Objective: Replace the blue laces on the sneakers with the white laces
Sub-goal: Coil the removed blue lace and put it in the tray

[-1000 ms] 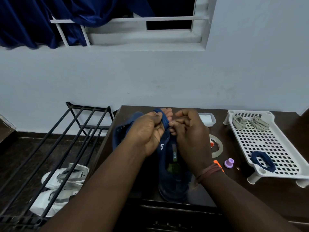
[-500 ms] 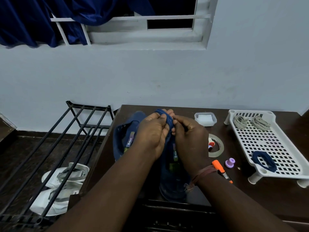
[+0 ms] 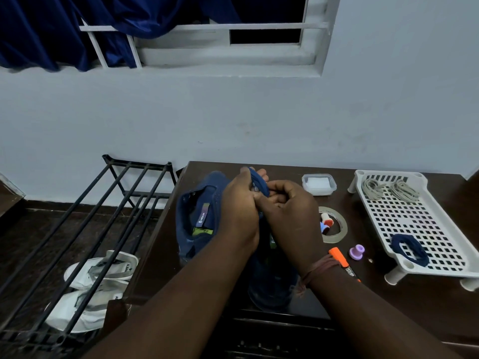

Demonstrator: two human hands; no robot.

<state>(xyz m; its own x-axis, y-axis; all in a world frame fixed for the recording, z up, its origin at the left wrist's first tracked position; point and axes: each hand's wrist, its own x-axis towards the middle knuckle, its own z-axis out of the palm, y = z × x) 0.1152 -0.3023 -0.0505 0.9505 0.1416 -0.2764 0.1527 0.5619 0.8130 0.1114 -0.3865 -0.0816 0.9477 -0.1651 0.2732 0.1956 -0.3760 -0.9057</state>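
- Two blue sneakers are seen on the dark worktop (image 3: 388, 307): the left sneaker (image 3: 199, 218) lies open to view, while the right sneaker (image 3: 272, 286) is largely hidden behind the hands and forearms.
- A blue lace (image 3: 258, 181) is pinched between both hands above the sneakers; the left hand (image 3: 239, 211) has its fingers curled on it, and the right hand (image 3: 290, 216) has its fingers closed on it from the other side.
- A white tray (image 3: 440, 257) stands at the right of the worktop; two bundles of white laces (image 3: 388, 187) lie at its far end, and a coiled blue lace (image 3: 408, 248) lies near its front.
- Between hands and tray are seen a tape roll (image 3: 335, 224), an orange marker (image 3: 342, 263), a purple cap (image 3: 357, 252) and a small clear box (image 3: 318, 183).
- A black rack (image 3: 103, 216) stands left of the worktop, with white sandals (image 3: 98, 281) on the floor beneath it.
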